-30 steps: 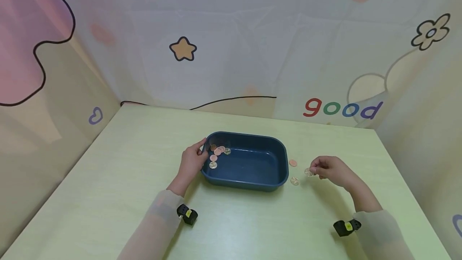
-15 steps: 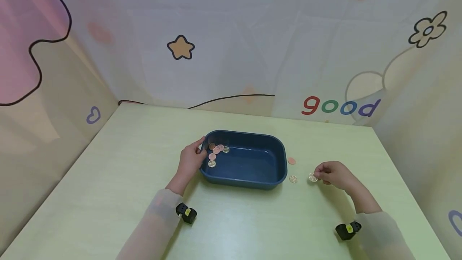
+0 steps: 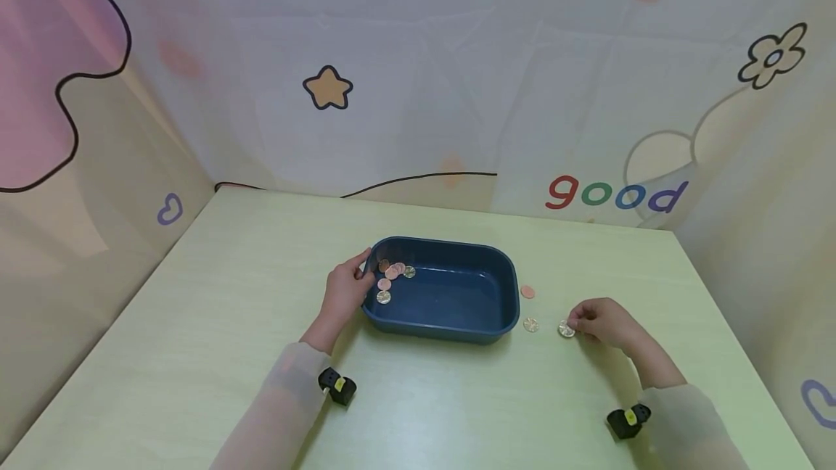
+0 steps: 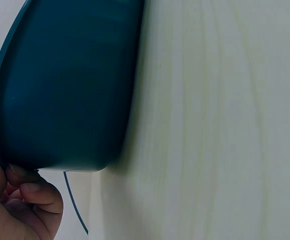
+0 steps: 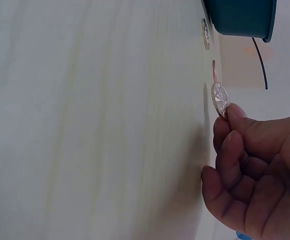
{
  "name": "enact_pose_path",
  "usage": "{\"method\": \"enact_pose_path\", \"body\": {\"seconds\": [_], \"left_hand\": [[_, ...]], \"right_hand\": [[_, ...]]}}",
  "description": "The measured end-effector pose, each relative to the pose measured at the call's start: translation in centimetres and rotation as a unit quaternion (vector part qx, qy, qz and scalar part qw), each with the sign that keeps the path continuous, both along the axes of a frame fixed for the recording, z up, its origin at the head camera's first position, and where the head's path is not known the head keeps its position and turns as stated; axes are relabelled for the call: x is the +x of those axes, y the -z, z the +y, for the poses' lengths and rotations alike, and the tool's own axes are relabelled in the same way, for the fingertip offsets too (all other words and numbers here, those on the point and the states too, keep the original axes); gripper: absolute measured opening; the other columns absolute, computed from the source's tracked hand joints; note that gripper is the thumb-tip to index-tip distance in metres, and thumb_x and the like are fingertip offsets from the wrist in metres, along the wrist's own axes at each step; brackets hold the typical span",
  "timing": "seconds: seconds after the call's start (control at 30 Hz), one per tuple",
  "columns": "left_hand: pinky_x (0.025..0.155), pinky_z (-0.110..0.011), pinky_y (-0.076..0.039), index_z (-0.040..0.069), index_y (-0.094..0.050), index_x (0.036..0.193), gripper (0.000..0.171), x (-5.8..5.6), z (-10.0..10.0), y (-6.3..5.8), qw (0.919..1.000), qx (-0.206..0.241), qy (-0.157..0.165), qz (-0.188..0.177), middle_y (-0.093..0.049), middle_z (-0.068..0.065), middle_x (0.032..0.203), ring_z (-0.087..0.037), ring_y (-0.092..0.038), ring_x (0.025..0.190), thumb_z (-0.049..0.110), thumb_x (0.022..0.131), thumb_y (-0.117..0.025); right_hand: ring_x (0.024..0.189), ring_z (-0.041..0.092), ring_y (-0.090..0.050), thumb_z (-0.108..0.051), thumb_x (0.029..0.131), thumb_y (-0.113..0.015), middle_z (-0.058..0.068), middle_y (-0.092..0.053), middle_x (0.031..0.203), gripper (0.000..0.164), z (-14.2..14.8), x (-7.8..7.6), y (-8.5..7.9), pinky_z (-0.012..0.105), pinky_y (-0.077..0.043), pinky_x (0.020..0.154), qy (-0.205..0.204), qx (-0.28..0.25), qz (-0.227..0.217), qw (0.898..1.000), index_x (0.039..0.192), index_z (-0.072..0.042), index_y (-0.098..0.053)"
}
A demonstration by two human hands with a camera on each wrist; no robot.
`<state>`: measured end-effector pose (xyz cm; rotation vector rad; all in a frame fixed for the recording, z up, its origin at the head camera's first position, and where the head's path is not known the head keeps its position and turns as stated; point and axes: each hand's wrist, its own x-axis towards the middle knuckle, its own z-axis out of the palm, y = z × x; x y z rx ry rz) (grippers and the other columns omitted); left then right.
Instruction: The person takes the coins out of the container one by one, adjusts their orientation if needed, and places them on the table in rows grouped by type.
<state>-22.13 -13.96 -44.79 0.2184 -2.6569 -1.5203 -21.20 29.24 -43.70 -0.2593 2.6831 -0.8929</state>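
A dark blue rectangular plastic tub [image 3: 457,328] stands on the table, with my left hand [image 3: 346,289] gripping its left rim, thumb on the inner side. In the left wrist view, curled fingers [image 4: 40,197] sit under the tub's rim. Several copper and pale gold coins [image 3: 392,272] lie at the tub's left end. My right hand [image 3: 607,321] pinches a shiny patterned coin [image 5: 220,99] between thumb and forefinger, close over the table right of the tub. A copper coin [image 3: 527,291] and a pale gold coin [image 3: 531,325] lie flat between tub and right hand.
The pale green table [image 3: 274,238] is enclosed at back and sides by a printed cloth [image 3: 418,122] with a star, hearts and the word "good". Black cameras [image 3: 338,386] are strapped to both wrists.
My right hand has moved slightly right and toward the table's near side with the coin, which now appears lower. The left hand keeps its grip on the tub, which stays put.
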Motion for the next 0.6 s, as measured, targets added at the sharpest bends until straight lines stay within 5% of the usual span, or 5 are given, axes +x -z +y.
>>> {"method": "enact_pose_path", "body": {"seconds": [0.6], "left_hand": [[0.053,-0.022,-0.03,0.004,-0.053,0.147,0.055,0.0,-0.01,-0.01,1.0,0.006,-0.002,-0.004,-0.039,0.002,0.066,-0.012,-0.035,0.057,0.004,0.093,-0.057]], "right_hand": [[0.076,0.017,-0.049,-0.007,0.096,-0.063,0.01,-0.064,0.084,0.015,-0.67,-0.82,0.11,0.03,-0.04,0.069,-0.006,0.054,0.019,0.998,0.092,0.006,-0.069]]}}
